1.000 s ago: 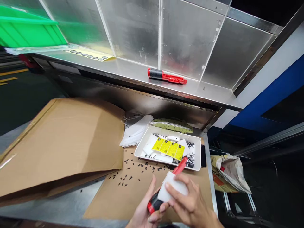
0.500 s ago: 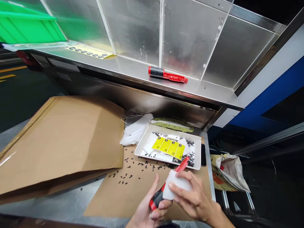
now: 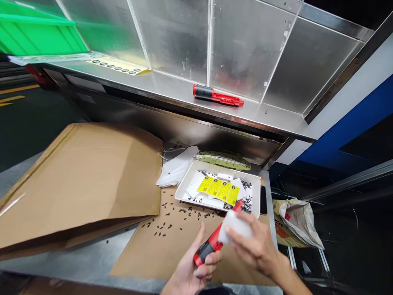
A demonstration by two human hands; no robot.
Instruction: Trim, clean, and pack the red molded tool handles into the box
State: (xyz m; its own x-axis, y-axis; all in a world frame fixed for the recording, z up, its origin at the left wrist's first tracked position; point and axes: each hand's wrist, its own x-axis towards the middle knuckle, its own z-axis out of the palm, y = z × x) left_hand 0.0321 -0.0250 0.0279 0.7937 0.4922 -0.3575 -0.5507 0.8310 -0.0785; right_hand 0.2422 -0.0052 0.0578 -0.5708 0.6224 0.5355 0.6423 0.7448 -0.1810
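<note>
My left hand [image 3: 196,262] is closed around the black-and-red lower end of a red and black tool-like part [image 3: 211,242], which points up and to the right. Pressed over the part's upper half is a white cloth or pad [image 3: 233,228], pinched in the fingers of my right hand [image 3: 258,243]. The red tip of the part shows past the cloth, in front of a white tray [image 3: 187,201]. In that tray lie a yellow label sheet [image 3: 218,190], white pieces and many small black bits.
A similar red and black part [image 3: 216,95] lies on the metal shelf [image 3: 172,88] near a yellow sticker sheet [image 3: 116,66] and a green bin [image 3: 39,37]. A cardboard box [image 3: 92,176] stands left. White sheets [image 3: 176,168] sit beside the tray; a paper bag [image 3: 297,223] is right.
My right hand has slid the white cloth up and right along the part, uncovering more red below it. My left hand keeps its hold.
</note>
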